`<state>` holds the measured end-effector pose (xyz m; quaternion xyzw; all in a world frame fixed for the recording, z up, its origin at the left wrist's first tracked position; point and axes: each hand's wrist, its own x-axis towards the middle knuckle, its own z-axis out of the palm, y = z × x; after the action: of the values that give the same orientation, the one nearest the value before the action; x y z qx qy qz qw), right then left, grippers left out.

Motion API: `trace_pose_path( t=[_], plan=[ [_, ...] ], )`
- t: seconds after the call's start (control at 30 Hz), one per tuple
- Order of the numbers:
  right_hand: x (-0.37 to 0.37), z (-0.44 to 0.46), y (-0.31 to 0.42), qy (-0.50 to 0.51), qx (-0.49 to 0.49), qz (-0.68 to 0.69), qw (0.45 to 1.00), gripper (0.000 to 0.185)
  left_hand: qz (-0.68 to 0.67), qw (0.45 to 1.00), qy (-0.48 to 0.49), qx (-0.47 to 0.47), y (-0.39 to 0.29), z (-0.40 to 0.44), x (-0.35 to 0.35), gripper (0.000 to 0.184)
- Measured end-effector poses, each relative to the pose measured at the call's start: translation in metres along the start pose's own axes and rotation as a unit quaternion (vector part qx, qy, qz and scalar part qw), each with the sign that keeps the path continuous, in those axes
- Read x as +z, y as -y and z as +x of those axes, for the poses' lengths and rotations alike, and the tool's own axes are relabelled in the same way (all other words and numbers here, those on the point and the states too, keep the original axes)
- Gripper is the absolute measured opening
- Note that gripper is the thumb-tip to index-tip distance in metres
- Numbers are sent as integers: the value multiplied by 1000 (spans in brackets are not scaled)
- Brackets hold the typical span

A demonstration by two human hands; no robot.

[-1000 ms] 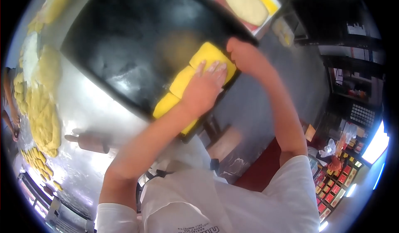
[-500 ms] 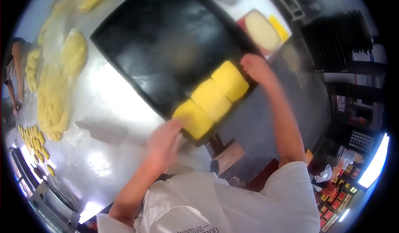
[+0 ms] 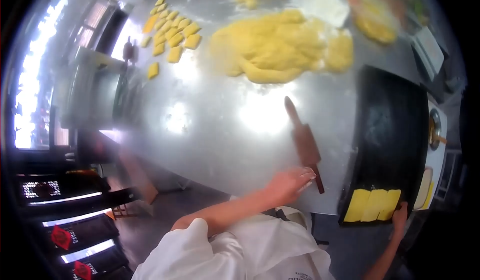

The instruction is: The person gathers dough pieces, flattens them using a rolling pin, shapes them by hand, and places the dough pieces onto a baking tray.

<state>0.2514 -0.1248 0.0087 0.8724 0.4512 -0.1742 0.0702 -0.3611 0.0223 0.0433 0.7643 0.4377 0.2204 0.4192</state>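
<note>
At the steel table [image 3: 215,125], hands apart, left hand [image 3: 290,185] is at rolling pin [image 3: 306,145], right hand [image 3: 399,217] at black baking tray [image 3: 390,130], likely steadying it, grips unclear.

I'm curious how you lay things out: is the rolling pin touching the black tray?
Apart: the head view shows bare metal table between the rolling pin and black tray.

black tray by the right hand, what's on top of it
Three flat yellow pieces lie side by side along the near end of the black tray, close to the right hand. The tray's surface directly beneath them is covered, so it can't be seen.
</note>
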Motion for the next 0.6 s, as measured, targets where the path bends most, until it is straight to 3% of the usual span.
trace_pose_path(
  t=[0.13,0.17,0.2,0.23,0.27,0.3,0.33,0.4,0.43,0.53,0.6],
  plan=[
    [-29,-16,90,-80,68,-53,993,63,-18,1000,-17,-17,40,-20,-61,26],
    [-30,-15,111,-119,11,9,993,65,-35,997,-55,-30,58,-32,-73,26],
    [-30,-21,146,-147,-109,97,978,62,-55,994,-89,-43,82,-47,-77,25],
    [-39,-38,214,-111,-95,113,983,58,-77,988,-120,-55,106,-61,-85,25],
    [-25,-45,266,-97,-155,244,952,56,-40,985,-153,-70,128,-70,-97,25],
    [-22,-71,346,-48,-148,317,936,55,-2,979,-185,-86,150,-81,-113,26],
    [-22,-105,419,-11,-150,316,937,60,37,971,-216,-101,167,-93,-131,26],
    [-5,-142,502,-14,-220,149,964,77,17,951,-249,-185,197,-104,-179,33],
    [2,-154,535,6,-232,153,960,81,26,936,-296,-187,217,-107,-201,37],
    [57,-153,555,-95,-223,165,956,83,-5,889,-392,-235,271,-98,-280,44],
    [70,-154,551,-126,-252,162,946,83,87,875,-420,-224,310,-79,-338,46]
  ],
)
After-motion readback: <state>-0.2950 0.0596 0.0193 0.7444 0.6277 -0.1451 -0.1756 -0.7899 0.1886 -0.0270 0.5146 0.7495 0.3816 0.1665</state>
